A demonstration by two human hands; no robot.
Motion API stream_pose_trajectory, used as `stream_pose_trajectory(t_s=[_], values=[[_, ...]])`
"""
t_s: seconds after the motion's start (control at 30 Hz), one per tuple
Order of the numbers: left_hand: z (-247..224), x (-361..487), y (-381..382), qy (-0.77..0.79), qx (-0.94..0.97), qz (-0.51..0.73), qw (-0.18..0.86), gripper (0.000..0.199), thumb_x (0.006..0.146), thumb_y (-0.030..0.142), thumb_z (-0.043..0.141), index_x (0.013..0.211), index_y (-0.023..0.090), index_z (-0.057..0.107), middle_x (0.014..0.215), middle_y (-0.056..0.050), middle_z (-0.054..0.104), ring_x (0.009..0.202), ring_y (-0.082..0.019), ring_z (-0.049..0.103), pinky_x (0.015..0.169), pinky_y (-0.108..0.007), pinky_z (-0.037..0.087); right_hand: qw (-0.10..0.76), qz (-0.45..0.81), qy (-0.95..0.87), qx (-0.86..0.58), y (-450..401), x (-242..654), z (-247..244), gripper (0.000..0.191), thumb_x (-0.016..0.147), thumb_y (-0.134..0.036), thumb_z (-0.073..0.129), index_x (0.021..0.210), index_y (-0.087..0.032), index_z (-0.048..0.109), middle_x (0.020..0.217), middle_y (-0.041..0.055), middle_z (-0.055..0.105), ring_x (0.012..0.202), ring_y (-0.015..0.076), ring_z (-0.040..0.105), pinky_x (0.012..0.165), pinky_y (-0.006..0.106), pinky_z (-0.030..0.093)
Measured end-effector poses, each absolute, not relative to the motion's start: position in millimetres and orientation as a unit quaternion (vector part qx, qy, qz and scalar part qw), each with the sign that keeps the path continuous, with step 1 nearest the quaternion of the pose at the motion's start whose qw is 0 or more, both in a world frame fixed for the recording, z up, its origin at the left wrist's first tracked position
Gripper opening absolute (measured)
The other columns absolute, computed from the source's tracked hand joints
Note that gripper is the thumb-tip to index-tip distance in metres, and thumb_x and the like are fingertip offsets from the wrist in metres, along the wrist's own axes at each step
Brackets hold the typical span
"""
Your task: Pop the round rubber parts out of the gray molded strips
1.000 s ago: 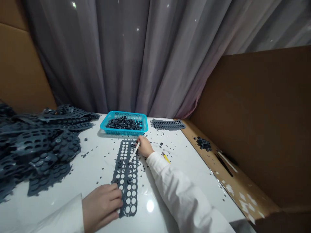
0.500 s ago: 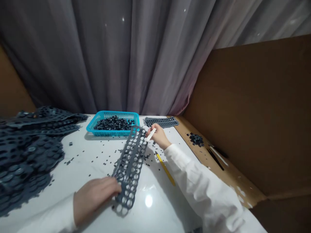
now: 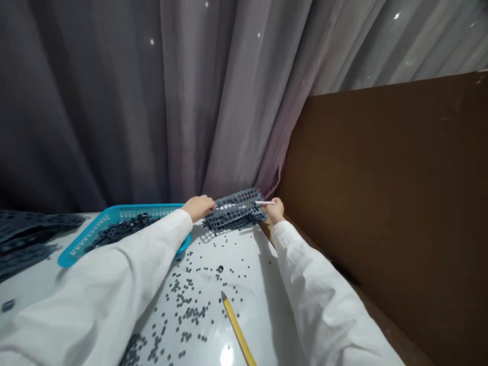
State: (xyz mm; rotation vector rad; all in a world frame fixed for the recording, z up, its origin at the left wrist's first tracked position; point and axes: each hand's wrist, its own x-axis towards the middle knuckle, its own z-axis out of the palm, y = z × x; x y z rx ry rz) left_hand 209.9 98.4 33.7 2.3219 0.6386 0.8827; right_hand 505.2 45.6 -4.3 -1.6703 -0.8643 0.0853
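- Position: the dark perforated strip (image 3: 232, 218) is at the far side of the white bench (image 3: 244, 310), near the curtain (image 3: 190, 127) and right of the blue basket (image 3: 110, 216). It appears to overlap a second strip (image 3: 244, 195); blur hides where one ends.
- Left hand (image 3: 200, 208): grasps the left end of the perforated strip, fingers closed.
- Right hand (image 3: 275, 209): grips a white stick (image 3: 264, 202) at the strip's right end. Whether it also pinches the strip cannot be told.
- Support both ends evenly; the strip looks flexible and is likely to sag in the middle.
- Align its long edges with the strip beneath before releasing either end.
- Angle the white stick away from the holes, where it could snag.
- Raise the left sleeve (image 3: 152, 254) clear of the basket; a dragged cuff could tip the dark pieces (image 3: 125, 226).
- Avoid sweeping the loose discs (image 3: 194, 312) or the yellow tool (image 3: 238, 330) on withdrawal.
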Motion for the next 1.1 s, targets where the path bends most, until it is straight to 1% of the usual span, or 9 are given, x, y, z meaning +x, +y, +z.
stream_pose_trajectory(t_s=[0.13, 0.27, 0.37, 0.47, 0.67, 0.77, 0.83, 0.97, 1.1], values=[[0, 222, 109, 0.293, 0.809, 0.391, 0.328, 0.014, 0.061, 0.035, 0.068, 0.061, 0.023, 0.062, 0.084, -0.005, 0.069, 0.098, -0.025, 0.059, 0.097, -0.039, 0.038, 0.521, 0.02, -0.301, -0.798, 42, 522, -51, 0.026, 0.053, -0.014, 0.056, 0.059, -0.024, 0.032, 0.055, -0.0001, 0.049, 0.06, 0.0176, 0.049, 0.057, 0.028, 0.038], [18, 198, 113, 0.286, 0.867, 0.313, 0.263, 0.022, 0.061, 0.034, 0.068, 0.075, 0.018, 0.068, 0.1, -0.008, 0.068, 0.103, -0.027, 0.057, 0.098, -0.043, 0.038, 0.477, 0.025, -0.33, -0.814, 39, 521, -55, 0.019, 0.058, -0.016, 0.054, 0.061, -0.023, 0.037, 0.064, 0.0037, 0.056, 0.065, 0.0188, 0.052, 0.061, 0.028, 0.036], [45, 160, 89, 0.266, 0.927, 0.204, 0.17, 0.031, 0.071, 0.033, 0.061, 0.098, 0.018, 0.066, 0.119, -0.011, 0.06, 0.113, -0.029, 0.051, 0.098, -0.048, 0.037, 0.459, 0.038, -0.367, -0.808, 37, 509, -48, 0.017, 0.059, -0.019, 0.054, 0.063, -0.023, 0.038, 0.071, 0.0044, 0.06, 0.069, 0.0187, 0.053, 0.064, 0.027, 0.037], [53, 106, 32, 0.245, 0.95, 0.168, 0.093, 0.032, 0.084, 0.032, 0.049, 0.112, 0.021, 0.06, 0.128, -0.009, 0.053, 0.12, -0.025, 0.046, 0.101, -0.043, 0.036, 0.445, 0.055, -0.401, -0.799, 31, 492, -43, 0.017, 0.06, -0.023, 0.056, 0.063, -0.022, 0.04, 0.07, 0.0041, 0.061, 0.068, 0.0187, 0.054, 0.064, 0.027, 0.038], [15, -44, -82, 0.381, 0.915, 0.125, -0.048, 0.033, 0.083, 0.043, 0.051, 0.115, 0.035, 0.055, 0.133, 0.001, 0.05, 0.123, -0.022, 0.044, 0.1, -0.039, 0.038, 0.44, 0.108, -0.5, -0.738, 5, 437, -35, 0.02, 0.061, -0.031, 0.055, 0.062, -0.022, 0.038, 0.074, 0.0045, 0.065, 0.07, 0.0195, 0.058, 0.067, 0.03, 0.042], [8, -120, -107, 0.517, 0.821, 0.16, -0.183, 0.035, 0.084, 0.044, 0.045, 0.108, 0.024, 0.059, 0.13, -0.006, 0.051, 0.127, -0.028, 0.037, 0.105, -0.045, 0.03, 0.449, 0.155, -0.568, -0.672, -10, 389, -27, 0.026, 0.062, -0.034, 0.059, 0.064, -0.022, 0.036, 0.084, 0.0061, 0.067, 0.08, 0.0208, 0.061, 0.072, 0.032, 0.044], [12, -161, -114, 0.614, 0.735, 0.139, -0.251, 0.041, 0.086, 0.041, 0.04, 0.113, 0.015, 0.057, 0.133, -0.014, 0.047, 0.128, -0.033, 0.033, 0.104, -0.048, 0.029, 0.461, 0.199, -0.62, -0.603, -22, 350, -20, 0.028, 0.065, -0.037, 0.059, 0.066, -0.022, 0.035, 0.089, 0.0082, 0.067, 0.084, 0.022, 0.062, 0.072, 0.033, 0.045], [22, -207, -113, 0.68, 0.703, 0.073, -0.195, 0.043, 0.086, 0.042, 0.04, 0.118, 0.015, 0.052, 0.123, -0.013, 0.054, 0.113, -0.028, 0.049, 0.095, -0.04, 0.038, 0.428, 0.251, -0.72, -0.486, -51, 261, -4, 0.023, 0.073, -0.033, 0.057, 0.07, -0.023, 0.037, 0.093, 0.0089, 0.067, 0.091, 0.0238, 0.062, 0.072, 0.034, 0.046], [24, -217, -105, 0.674, 0.711, 0.122, -0.157, 0.051, 0.082, 0.044, 0.047, 0.123, 0.014, 0.047, 0.115, -0.012, 0.058, 0.106, -0.029, 0.051, 0.087, -0.038, 0.041, 0.348, 0.275, -0.797, -0.411, -80, 176, 3, 0.019, 0.073, -0.026, 0.057, 0.072, -0.023, 0.038, 0.097, 0.007, 0.067, 0.09, 0.0233, 0.062, 0.077, 0.036, 0.043]])
